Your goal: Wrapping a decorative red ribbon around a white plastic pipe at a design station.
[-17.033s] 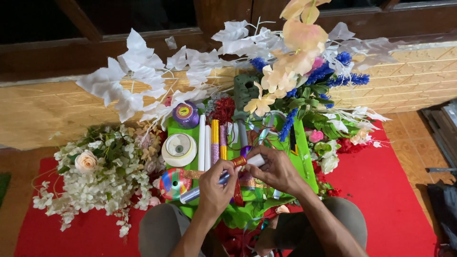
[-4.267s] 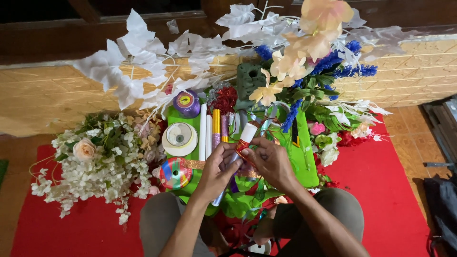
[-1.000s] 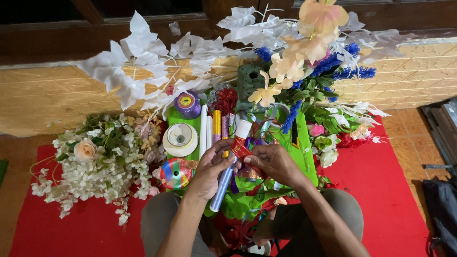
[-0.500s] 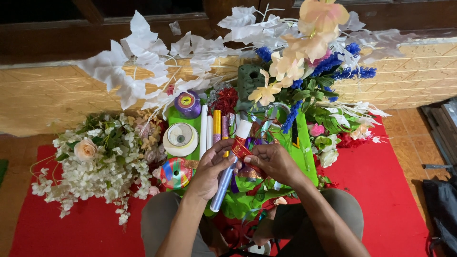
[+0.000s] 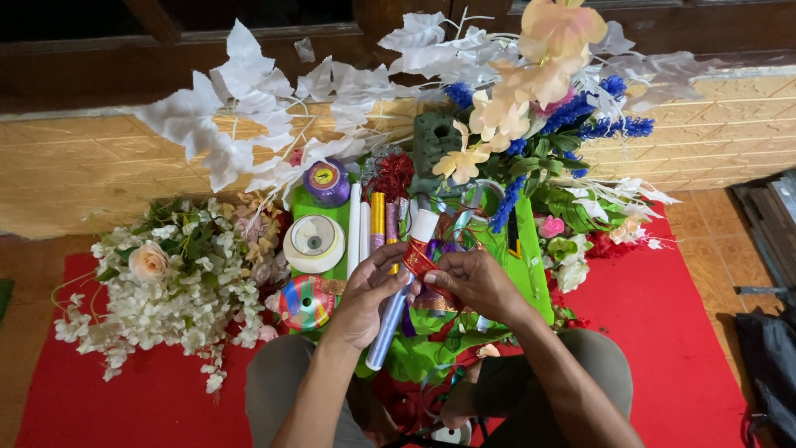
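Since half second earlier, little was moved. Tube (image 5: 396,299) was gripped by left hand (image 5: 366,299), red ribbon (image 5: 419,259) pinched by right hand (image 5: 477,282); ribbon best kept taut, wound evenly.

The left hand (image 5: 369,294) covered the middle of the pale cylindrical tube (image 5: 396,305), the right hand (image 5: 473,282) hid one end of the red patterned ribbon (image 5: 419,259), and the frame's right edge cut off the black bag (image 5: 771,365).
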